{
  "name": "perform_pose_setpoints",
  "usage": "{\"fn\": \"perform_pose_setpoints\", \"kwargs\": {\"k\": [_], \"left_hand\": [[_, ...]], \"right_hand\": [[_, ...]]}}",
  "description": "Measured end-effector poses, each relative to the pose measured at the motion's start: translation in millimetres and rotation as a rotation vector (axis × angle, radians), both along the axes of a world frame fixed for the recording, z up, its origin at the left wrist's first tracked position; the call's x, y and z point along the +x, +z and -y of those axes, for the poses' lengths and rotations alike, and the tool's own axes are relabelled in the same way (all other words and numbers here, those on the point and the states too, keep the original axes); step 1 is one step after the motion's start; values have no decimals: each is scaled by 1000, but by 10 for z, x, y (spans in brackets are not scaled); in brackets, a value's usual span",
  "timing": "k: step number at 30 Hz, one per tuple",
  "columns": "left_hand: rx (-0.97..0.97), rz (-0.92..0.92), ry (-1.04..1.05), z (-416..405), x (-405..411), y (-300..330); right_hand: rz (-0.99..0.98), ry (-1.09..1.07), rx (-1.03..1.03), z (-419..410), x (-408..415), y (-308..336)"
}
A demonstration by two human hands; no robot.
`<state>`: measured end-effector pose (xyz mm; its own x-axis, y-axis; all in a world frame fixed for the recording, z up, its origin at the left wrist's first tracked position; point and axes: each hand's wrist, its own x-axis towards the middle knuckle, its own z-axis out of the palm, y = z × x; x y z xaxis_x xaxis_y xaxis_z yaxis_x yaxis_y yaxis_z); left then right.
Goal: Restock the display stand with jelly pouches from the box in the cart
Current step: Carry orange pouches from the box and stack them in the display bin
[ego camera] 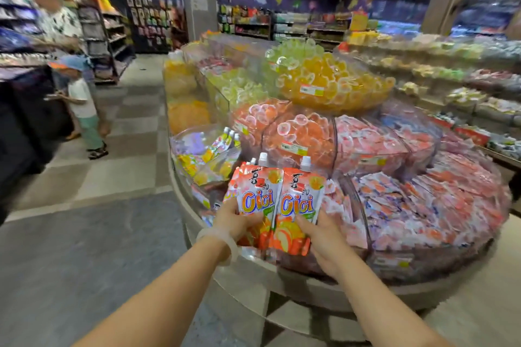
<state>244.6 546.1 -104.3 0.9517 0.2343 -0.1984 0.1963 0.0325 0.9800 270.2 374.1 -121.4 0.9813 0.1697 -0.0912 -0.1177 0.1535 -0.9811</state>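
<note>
I hold a bunch of orange jelly pouches [277, 205] with white caps and "Cici" lettering upright over the front edge of the round tiered display stand [253, 270]. My left hand [234, 218] grips the left side of the bunch. On the right side, my right hand [318, 234] grips the front pouch near its bottom. Below and behind the pouches lies a clear compartment [203, 160] with a few yellow and orange pouches. The cart and box are out of view.
The stand's other bins hold pink packets [423, 205], orange jelly cups [298, 132] and yellow cups [332, 82]. An adult [53, 17] and a child [81, 104] stand on the tiled aisle at the left. Shelves line the back and right.
</note>
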Motion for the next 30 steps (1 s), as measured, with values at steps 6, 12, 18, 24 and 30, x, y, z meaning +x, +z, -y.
{"fn": "perform_pose_setpoints", "kwargs": {"k": [6,12,18,24,30], "left_hand": [[20,15,116,-495,878,156],[64,-37,144,-938,1415,7],[98,-127,26,-1234,2036,-253],[143,-279,-197,-1383,2553,-605],[399,-375,-546,-1346,2676,-898]], "right_hand": [[2,81,12,-579,1108,61],[-72,128,-27,-1024,1679,-161],[-137,56,-122,-1262,2060,-329],[-234,-112,-185,-1410,2203,-478],[-395,-356,-259,-1470,1978,-880]]}}
